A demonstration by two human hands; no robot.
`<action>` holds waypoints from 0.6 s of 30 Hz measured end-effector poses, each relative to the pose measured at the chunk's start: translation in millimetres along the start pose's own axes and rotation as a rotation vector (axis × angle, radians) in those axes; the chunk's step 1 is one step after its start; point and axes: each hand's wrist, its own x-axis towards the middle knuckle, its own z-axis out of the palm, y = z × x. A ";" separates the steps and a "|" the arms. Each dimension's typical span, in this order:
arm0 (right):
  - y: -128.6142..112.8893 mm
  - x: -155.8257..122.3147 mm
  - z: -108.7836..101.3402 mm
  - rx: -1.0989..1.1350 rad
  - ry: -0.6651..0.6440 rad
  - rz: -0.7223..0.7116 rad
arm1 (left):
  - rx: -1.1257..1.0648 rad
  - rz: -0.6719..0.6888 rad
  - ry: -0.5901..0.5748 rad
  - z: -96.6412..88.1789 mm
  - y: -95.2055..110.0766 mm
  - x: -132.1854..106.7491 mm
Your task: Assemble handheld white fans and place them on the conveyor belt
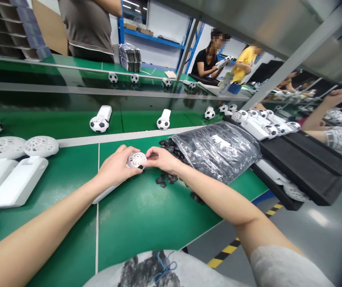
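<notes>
My left hand [115, 165] wraps around a white lattice ball shell [137, 160], which sits on top of a white handle [106, 194]. The fingertips of my right hand [161, 159] press against the shell's right side. A small black pentagon patch [141, 166] shows at the shell's lower edge. Loose black pentagon patches [166, 178] lie on the green bench just right of my right hand. Behind them rests a torn clear bag of black patches [217, 151].
White lattice shells [6, 147] and white handles [14, 183] lie at the left. Finished black-and-white football-pattern units [99, 124] stand beyond a white rail. A black tray [306, 159] sits at the right. Co-workers are at the far side and far right. A grey metal beam [296, 59] crosses overhead.
</notes>
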 end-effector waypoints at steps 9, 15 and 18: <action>13.4 36.2 -47.5 -0.843 0.214 0.050 | 0.191 0.017 -0.065 -9.0 -1.8 -1.8; -1.3 1.3 -38.5 -0.715 0.088 -0.089 | 0.268 0.206 -0.049 -10.4 -15.9 3.5; -11.1 -17.1 -32.0 -0.497 0.029 -0.153 | 0.291 0.203 -0.036 -8.9 -17.2 4.2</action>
